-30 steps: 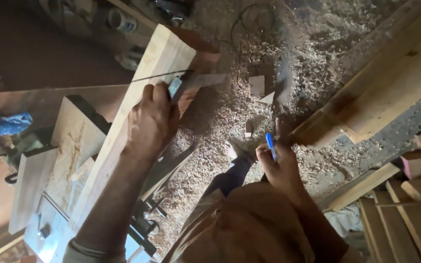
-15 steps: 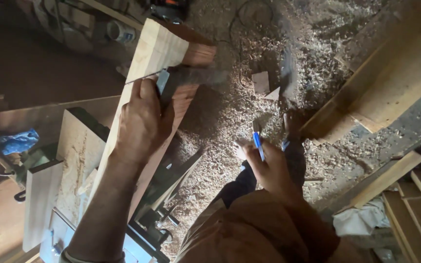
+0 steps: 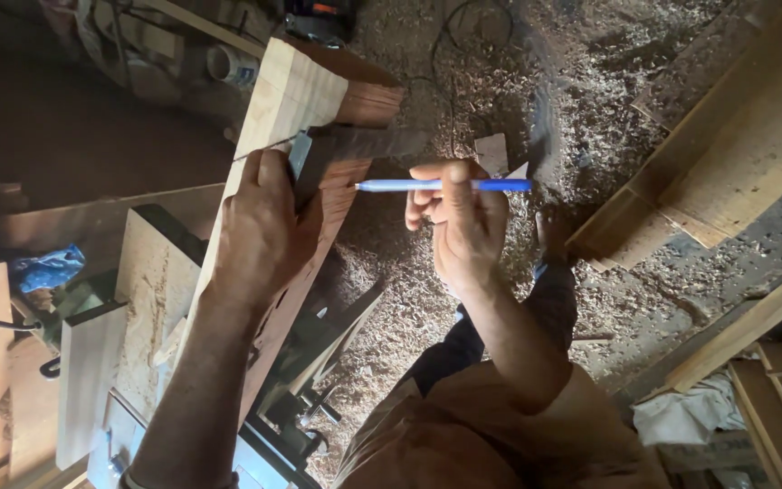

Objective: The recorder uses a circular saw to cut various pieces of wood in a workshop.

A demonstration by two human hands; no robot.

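A long pale wooden plank [image 3: 282, 100] lies across a workbench, running from lower left to upper middle. My left hand [image 3: 260, 231] presses a try square [image 3: 319, 149] flat against the plank near its far end; the dark stock of the square hangs over the plank's right edge. My right hand [image 3: 459, 222] holds a blue pen [image 3: 445, 185] level, its white tip pointing left toward the square, a short way from the plank's edge.
Sawdust and shavings cover the floor [image 3: 500, 81]. Thick timber planks [image 3: 735, 136] lean at the right, with more boards [image 3: 780, 362] at lower right. A second board [image 3: 138, 299] and a metal clamp [image 3: 11, 326] sit left of the plank. A blue rag [image 3: 47, 267] lies at far left.
My right hand has lifted the blue pen from beside my leg up toward the square on the plank. My left hand stays pressed on the square.
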